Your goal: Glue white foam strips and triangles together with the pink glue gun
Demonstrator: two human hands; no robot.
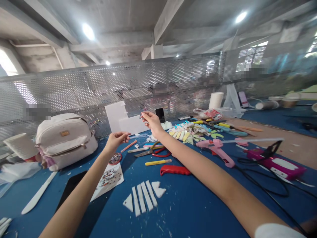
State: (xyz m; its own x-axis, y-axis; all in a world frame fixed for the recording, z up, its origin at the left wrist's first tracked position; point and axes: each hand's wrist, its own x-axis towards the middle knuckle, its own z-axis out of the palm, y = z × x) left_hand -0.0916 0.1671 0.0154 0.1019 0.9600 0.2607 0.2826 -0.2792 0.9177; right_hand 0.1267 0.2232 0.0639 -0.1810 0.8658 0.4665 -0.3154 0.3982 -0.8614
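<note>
Both my arms reach out over a blue table [193,205]. My left hand [116,138] hovers with its fingers curled and pinched together; what they hold is too small to make out. My right hand [151,120] is raised higher, pinching a small thin object I cannot name. Below them lie scissors with red handles [155,152], a yellow pen [158,162], a red-handled tool [174,170] and a round dish of beads [115,159]. Cut white foam strips and triangles [143,196] sit near me.
A white backpack [64,140] stands at left beside a paper cup [21,145]. White foam sheets [123,120] lean on a perforated metal screen [99,89]. A pink glue gun [216,150], a magenta device with black cables [277,163] and coloured foam pieces [190,132] lie right.
</note>
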